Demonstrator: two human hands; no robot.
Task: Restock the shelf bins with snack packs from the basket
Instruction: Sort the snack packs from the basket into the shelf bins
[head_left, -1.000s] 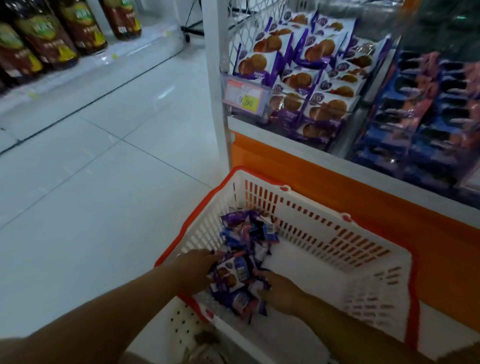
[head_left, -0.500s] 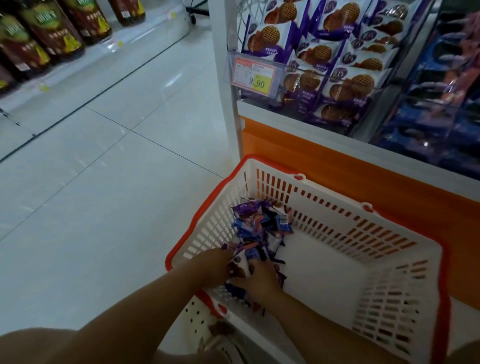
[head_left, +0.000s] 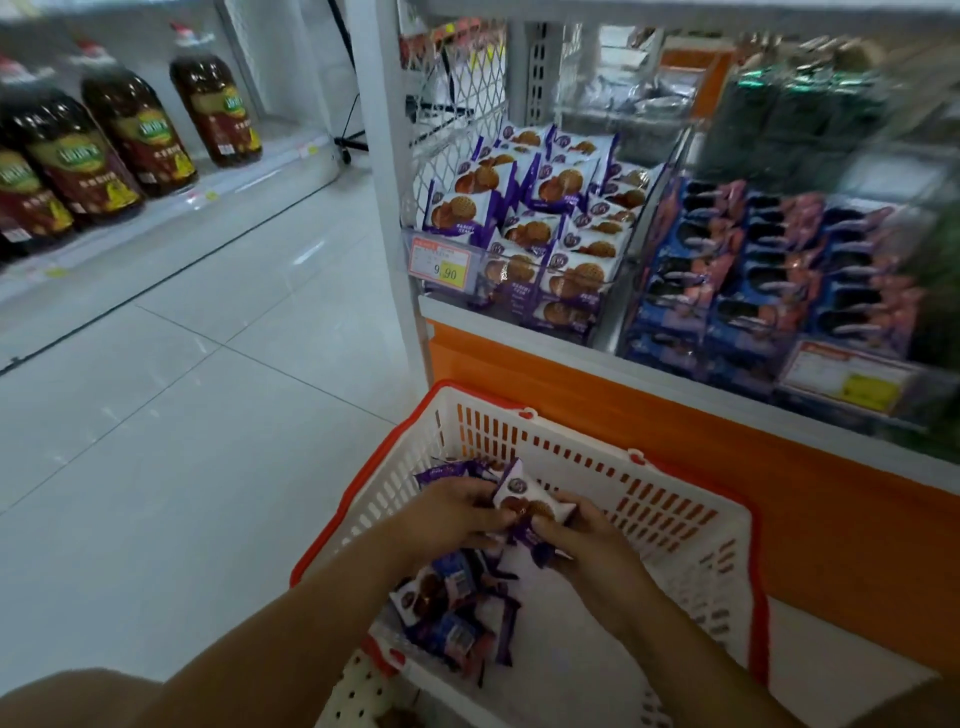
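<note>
Gripping 1 pack (head_left: 530, 500) with left hand (head_left: 457, 512) + right hand (head_left: 589, 540) over basket (head_left: 675, 525). Not in bin (head_left: 470, 293) yet. Whole pile (head_left: 452, 608) left to shelve, so nowhere near done.

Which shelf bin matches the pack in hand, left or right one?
The left bin, behind the 9.90 price tag: purple-and-white waffle packs like the pack held by left hand and right hand. The right bin holds blue-and-pink ones.

1 head-worn wide-angle camera looks forward and down, close above the basket (head_left: 675, 525), facing the shelf bins (head_left: 524, 312).
</note>
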